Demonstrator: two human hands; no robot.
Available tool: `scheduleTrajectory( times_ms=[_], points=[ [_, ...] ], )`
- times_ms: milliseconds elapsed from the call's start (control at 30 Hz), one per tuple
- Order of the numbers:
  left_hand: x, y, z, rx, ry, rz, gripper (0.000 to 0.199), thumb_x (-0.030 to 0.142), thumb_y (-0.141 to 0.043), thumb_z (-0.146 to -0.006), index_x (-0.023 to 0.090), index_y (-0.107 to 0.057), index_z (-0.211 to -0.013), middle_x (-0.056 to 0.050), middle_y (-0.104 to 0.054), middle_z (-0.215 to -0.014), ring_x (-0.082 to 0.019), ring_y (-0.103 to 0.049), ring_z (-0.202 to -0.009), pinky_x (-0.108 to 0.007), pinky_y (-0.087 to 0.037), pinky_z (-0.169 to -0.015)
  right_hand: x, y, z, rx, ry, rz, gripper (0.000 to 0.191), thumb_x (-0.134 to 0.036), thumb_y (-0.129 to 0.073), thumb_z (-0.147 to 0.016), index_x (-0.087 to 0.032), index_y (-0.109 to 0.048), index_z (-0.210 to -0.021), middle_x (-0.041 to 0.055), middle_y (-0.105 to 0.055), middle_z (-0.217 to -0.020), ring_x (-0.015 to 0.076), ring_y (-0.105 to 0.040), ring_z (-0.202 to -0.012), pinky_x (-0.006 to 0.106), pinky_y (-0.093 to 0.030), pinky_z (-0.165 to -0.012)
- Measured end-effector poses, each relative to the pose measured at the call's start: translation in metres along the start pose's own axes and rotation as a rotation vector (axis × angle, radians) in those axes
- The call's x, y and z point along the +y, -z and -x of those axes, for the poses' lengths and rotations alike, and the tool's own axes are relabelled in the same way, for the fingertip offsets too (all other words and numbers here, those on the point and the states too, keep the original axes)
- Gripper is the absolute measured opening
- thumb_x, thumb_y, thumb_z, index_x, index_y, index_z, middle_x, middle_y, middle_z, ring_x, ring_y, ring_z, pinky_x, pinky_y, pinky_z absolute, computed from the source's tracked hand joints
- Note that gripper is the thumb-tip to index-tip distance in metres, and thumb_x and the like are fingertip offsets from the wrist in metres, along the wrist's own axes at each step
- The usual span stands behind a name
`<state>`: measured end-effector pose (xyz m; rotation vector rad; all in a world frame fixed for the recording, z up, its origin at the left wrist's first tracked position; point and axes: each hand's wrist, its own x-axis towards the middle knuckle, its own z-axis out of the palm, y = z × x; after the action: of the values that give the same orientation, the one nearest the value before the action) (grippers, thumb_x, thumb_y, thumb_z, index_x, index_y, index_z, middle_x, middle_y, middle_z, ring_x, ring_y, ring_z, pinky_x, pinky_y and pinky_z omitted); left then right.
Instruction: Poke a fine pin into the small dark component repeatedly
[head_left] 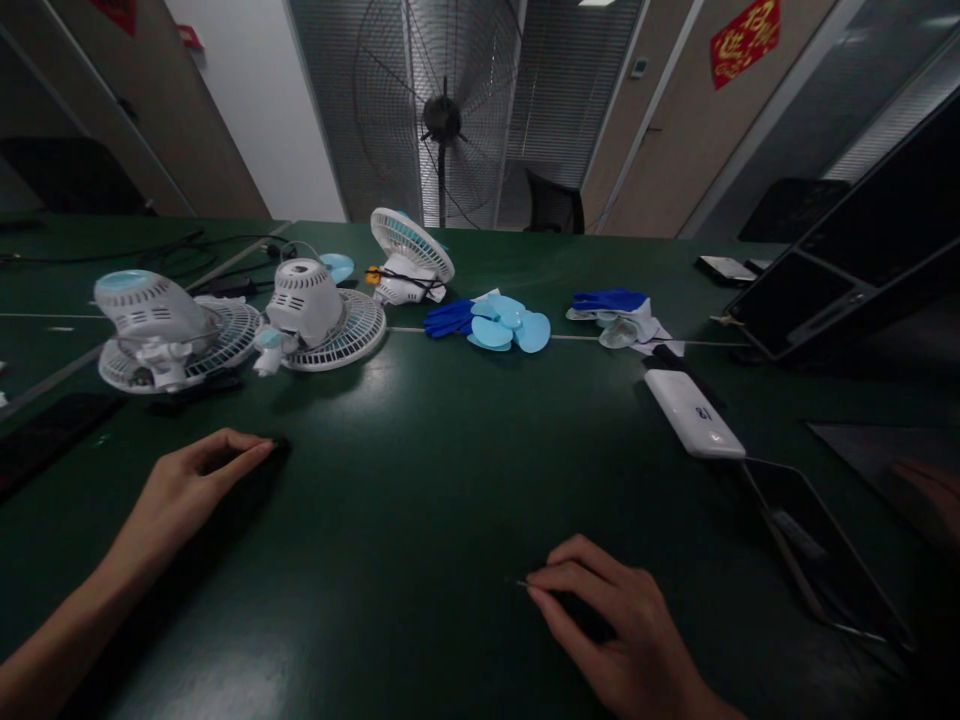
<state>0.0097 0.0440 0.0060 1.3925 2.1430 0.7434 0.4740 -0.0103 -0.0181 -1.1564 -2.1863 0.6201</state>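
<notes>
My left hand (199, 478) is low over the green table, thumb and forefinger pinched together around a small dark piece (280, 443) too dim to name. Further right and closer to me, my right hand (619, 615) pinches a thin, shiny little sliver (520, 582), also too small to identify. Beyond my left hand, two white fan heads (154, 310) (307, 300) lie with their grilles down. Behind them a third fan head (409, 255) leans with its grille tipped up. A light-blue fan blade (510, 325) rests across the table from both hands.
Blue-and-white gloves (450, 318) touch the blade; another pair (615, 310) lies farther right. On the right are a white power bank (694, 413), a dark tablet-like device (825, 550) and a large black case (862, 230). Black cables (172, 245) run at the back left.
</notes>
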Motion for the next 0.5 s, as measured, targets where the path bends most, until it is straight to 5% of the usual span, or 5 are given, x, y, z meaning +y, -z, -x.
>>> scheduleTrajectory(
  times_ms=[300, 500],
  points=[
    [0.000, -0.004, 0.005, 0.045, -0.074, -0.117, 0.062, 0.072, -0.061, -0.084, 0.020, -0.073, -0.115, -0.009, -0.078, -0.110, -0.029, -0.072, -0.095, -0.030, -0.057, -0.072, 0.002, -0.003, 0.002, 0.009, -0.008, -0.012, 0.015, -0.023, -0.060, -0.101, -0.026, -0.074, -0.104, 0.0027, -0.072, -0.093, 0.0155, -0.073, -0.074, 0.025, -0.054, -0.063],
    [-0.008, -0.007, 0.006, -0.017, -0.096, -0.160, 0.062, 0.070, -0.054, -0.091, 0.021, -0.067, -0.128, -0.009, -0.074, -0.122, -0.028, -0.071, -0.097, -0.031, -0.056, -0.074, 0.001, -0.002, 0.002, 0.007, -0.008, -0.031, 0.015, -0.021, -0.060, -0.100, -0.026, -0.074, -0.103, 0.0023, -0.072, -0.093, 0.0145, -0.072, -0.074, 0.025, -0.052, -0.063]
  ],
)
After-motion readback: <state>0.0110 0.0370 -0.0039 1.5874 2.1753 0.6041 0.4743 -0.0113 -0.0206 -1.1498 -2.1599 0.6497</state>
